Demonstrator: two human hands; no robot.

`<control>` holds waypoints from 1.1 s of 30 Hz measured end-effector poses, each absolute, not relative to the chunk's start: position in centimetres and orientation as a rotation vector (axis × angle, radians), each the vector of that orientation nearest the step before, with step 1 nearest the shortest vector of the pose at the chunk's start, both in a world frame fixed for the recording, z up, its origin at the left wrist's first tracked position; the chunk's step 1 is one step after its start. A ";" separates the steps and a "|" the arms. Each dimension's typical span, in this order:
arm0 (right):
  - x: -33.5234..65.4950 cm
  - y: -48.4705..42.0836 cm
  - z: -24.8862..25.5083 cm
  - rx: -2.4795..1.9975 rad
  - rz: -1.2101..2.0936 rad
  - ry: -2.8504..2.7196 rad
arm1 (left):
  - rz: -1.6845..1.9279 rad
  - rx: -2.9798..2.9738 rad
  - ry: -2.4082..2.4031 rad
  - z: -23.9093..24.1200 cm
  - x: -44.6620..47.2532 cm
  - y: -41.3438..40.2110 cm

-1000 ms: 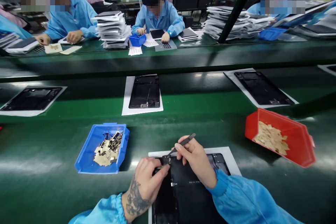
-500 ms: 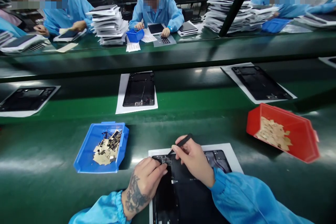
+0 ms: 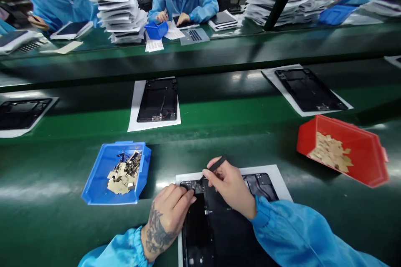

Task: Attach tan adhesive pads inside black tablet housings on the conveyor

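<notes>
In front of me an opened black tablet housing lies on a white sheet. My right hand holds slim black tweezers like a pen, their tip down at the housing's upper left corner. Beside that tip, my left hand rests on the same corner with thumb and fingertips drawn together. Whatever those fingertips pinch, if anything, is too small or hidden to name. Small parts at the corner are hard to make out.
A blue bin of small flex parts and beige pieces stands left; a red bin with beige pieces stands right. Farther back lie more tablet housings on sheets. Co-workers in blue sit across, by stacks of tablets.
My view has shifted slightly, so the bench things sit a little higher. Both hands keep nearly the same place at the corner. A co-worker's hand across has moved onto a tablet.
</notes>
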State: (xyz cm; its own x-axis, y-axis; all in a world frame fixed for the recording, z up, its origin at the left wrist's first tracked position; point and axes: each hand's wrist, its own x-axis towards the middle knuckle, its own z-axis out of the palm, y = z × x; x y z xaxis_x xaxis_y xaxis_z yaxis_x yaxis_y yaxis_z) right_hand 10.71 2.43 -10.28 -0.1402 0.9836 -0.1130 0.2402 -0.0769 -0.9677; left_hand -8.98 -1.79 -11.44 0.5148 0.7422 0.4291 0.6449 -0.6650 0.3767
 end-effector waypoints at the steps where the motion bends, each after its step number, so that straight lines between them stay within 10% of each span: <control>1: 10.7 2.4 -10.3 -1.387 1.275 -1.454 | 0.853 2.580 1.197 -11.4 -9.0 -1.8; 33: 10.7 2.2 -10.2 -1.437 1.230 -1.496 | 0.769 2.611 1.275 -11.0 -8.8 -1.6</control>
State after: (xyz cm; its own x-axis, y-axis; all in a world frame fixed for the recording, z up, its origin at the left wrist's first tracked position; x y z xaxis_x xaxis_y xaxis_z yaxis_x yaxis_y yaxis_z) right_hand 10.65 2.17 -10.23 -0.1253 0.9852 -0.1166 0.3050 -0.0736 -0.9495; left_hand -8.78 -1.63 -10.96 0.5116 0.7683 0.3847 0.6988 -0.6325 0.3341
